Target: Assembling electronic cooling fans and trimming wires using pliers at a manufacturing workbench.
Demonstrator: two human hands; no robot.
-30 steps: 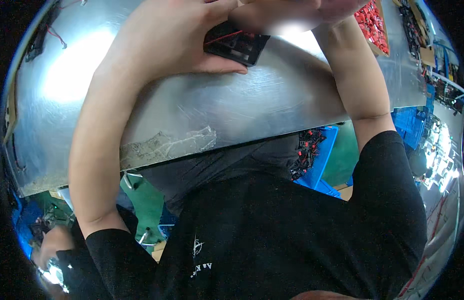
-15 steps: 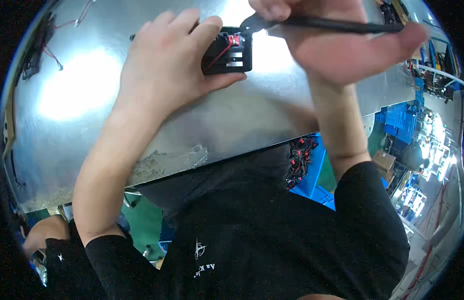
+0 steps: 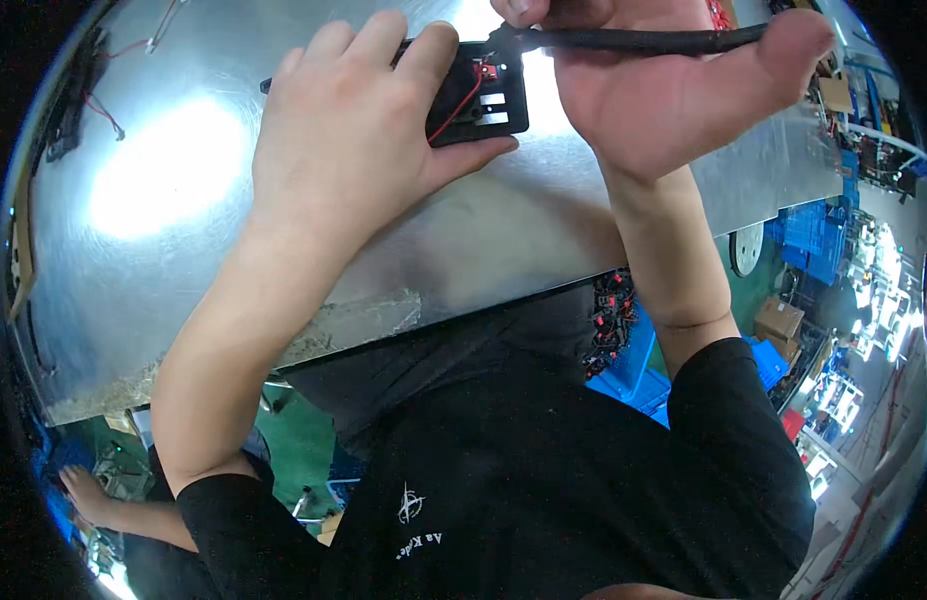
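Note:
My left hand [image 3: 333, 130] is closed round a black plastic housing [image 3: 518, 110], held over the metal tabletop with the thumb along its near edge. Inside the housing's uncovered right end are a small red part, a red wire [image 3: 461, 115] and pale metal-looking pieces. Palm turned up, my right hand [image 3: 663, 110] grips a slim black rod-like tool [image 3: 633, 40]. The tool lies across the fingers towards the outstretched thumb, and its left end is at the housing's far right corner. Whether that end touches the housing I cannot tell; some fingers are cut off by the picture's upper edge.
Thin red wires with a connector [image 3: 119, 132] lie at the table's left, beside dark parts. Beyond my right hand are red wires [image 3: 721, 14]. Below the table's front edge stands a blue bin [image 3: 633, 365] with black and red parts. A co-worker's hand [image 3: 88, 495] is at lower left.
My left hand and the housing have shifted a little to the right. My right hand with the tool has moved slightly left and up. The co-worker's arm has stretched out to the left.

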